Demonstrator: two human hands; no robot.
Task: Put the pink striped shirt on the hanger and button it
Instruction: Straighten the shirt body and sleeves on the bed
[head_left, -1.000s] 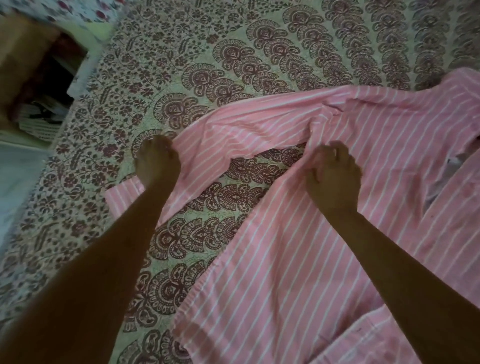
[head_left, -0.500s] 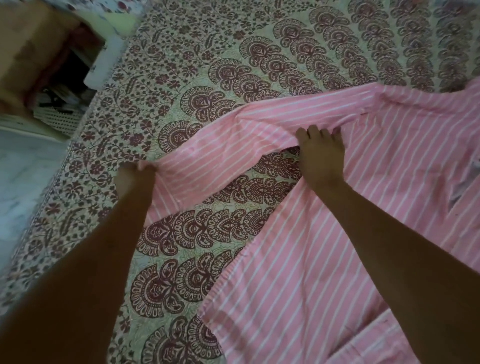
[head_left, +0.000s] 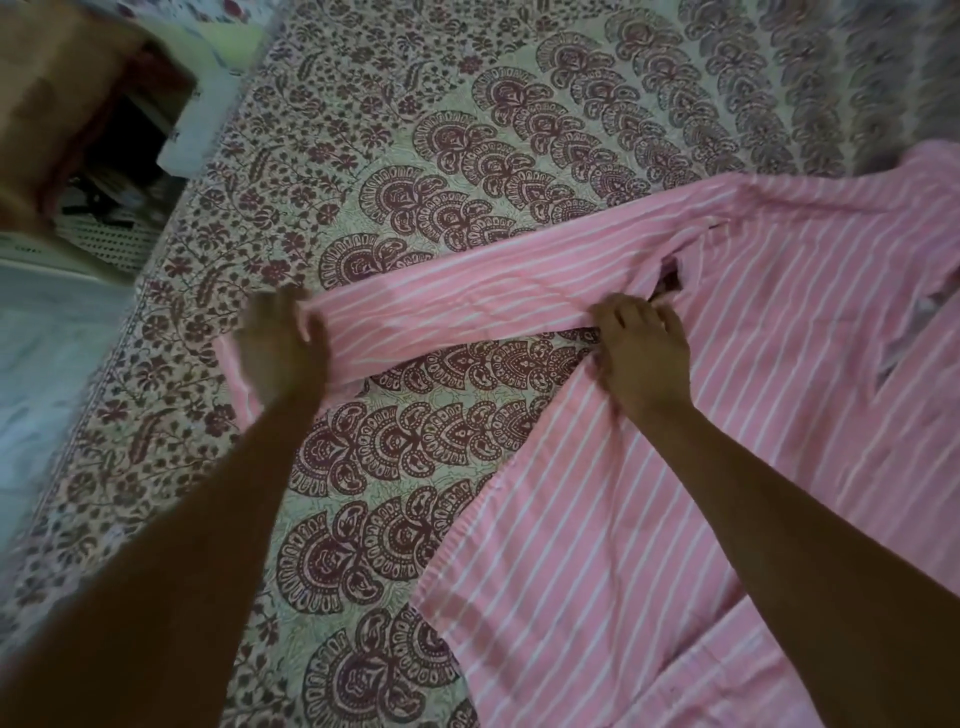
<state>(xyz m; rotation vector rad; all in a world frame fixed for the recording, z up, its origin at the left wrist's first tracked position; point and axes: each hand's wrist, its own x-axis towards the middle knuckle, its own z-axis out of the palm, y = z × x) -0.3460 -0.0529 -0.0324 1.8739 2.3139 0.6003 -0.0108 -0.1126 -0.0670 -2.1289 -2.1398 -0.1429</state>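
The pink striped shirt (head_left: 753, 415) lies spread on the patterned bedspread, its body to the right and one sleeve (head_left: 457, 306) stretched out to the left. My left hand (head_left: 280, 353) grips the cuff end of that sleeve. My right hand (head_left: 641, 353) presses down on the cloth at the armpit where the sleeve joins the body, fingers bent onto the fabric. No hanger is in view.
The bedspread (head_left: 415, 156) with its dark red paisley print covers the bed. The bed's left edge (head_left: 130, 312) drops to a pale floor (head_left: 47, 374). A brown piece of furniture (head_left: 62, 104) and a white basket (head_left: 98, 239) stand at the upper left.
My left hand has drawn the sleeve out leftward, so it now lies straighter and flatter. My right hand stayed at the armpit, shifting slightly with the cloth.
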